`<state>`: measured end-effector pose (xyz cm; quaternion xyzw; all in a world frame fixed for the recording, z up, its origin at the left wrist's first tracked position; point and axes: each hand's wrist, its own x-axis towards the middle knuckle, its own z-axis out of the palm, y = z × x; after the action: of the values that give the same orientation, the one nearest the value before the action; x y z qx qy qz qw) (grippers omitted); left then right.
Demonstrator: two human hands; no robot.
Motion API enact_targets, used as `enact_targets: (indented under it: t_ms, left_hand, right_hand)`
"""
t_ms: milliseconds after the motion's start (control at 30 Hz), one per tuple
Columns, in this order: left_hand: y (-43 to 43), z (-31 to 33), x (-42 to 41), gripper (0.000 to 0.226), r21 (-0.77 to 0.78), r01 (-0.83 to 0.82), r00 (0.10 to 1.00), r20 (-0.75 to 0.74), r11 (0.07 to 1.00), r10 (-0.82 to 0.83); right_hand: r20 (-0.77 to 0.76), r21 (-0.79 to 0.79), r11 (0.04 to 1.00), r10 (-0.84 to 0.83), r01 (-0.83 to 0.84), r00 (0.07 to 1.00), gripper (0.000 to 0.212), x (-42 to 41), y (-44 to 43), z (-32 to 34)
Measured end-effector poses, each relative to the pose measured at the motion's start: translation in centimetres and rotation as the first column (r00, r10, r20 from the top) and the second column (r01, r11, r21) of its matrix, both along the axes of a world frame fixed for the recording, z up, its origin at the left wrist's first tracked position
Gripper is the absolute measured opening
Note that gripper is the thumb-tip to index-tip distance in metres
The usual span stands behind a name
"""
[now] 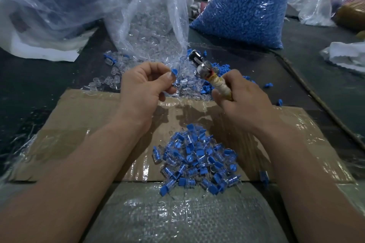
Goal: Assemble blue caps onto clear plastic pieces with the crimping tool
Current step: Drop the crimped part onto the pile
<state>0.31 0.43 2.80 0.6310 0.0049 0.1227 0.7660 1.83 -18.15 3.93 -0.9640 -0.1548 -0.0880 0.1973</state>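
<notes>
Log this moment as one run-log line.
left hand: pinches blue cap | right hand: grips crimping tool | cap: apart from tool | pile of capped pieces: on cardboard

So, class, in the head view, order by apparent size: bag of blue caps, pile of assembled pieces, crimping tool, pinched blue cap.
1. bag of blue caps, largest though farthest
2. pile of assembled pieces
3. crimping tool
4. blue cap

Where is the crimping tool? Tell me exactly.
Head view, right of centre: the right hand grips the crimping tool above loose clear pieces, beside the left hand pinching a blue cap.
</notes>
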Motion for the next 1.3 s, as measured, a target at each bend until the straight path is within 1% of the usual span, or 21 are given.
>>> enact_targets:
  t_ms: [233, 467, 667, 933, 1033, 1300]
  left_hand:
    - [-0.2, 0.0, -0.2, 0.022, 0.076, -0.015, 0.998, 0.06, 0.997, 0.01]
    - [-0.2, -0.1, -0.2, 0.024, 0.125, -0.026, 0.996, 0.086, 0.992, 0.015]
    - [-0.3, 0.0, -0.4, 0.023, 0.185, -0.035, 0.994, 0.107, 0.982, 0.015]
    - [-0.3, -0.4, -0.2, 0.027, 0.196, -0.071, 0.991, 0.13, 0.978, 0.046]
    - [-0.3, -0.4, -0.3, 0.027, 0.22, -0.076, 0.99, 0.132, 0.972, 0.047]
    - [-0.3, -0.3, -0.3, 0.026, 0.236, -0.078, 0.991, 0.125, 0.969, 0.05]
  right_hand:
    - [-0.015, 0.002, 0.996, 0.087, -0.086, 0.996, 0.017, -0.4, 0.7, -0.3]
    - [-0.023, -0.037, 0.992, 0.12, -0.121, 0.992, 0.017, -0.4, 0.7, -0.6]
    - [-0.058, -0.033, 0.991, 0.131, -0.133, 0.99, 0.016, -0.4, 0.8, -0.5]
    - [-0.063, -0.016, 0.994, 0.107, -0.109, 0.992, 0.032, -0.5, 1.4, -0.3]
    - [-0.068, -0.004, 0.994, 0.107, -0.108, 0.992, 0.034, -0.5, 1.4, -0.2]
    - [-0.069, -0.004, 0.994, 0.108, -0.108, 0.992, 0.026, -0.5, 1.5, -0.2]
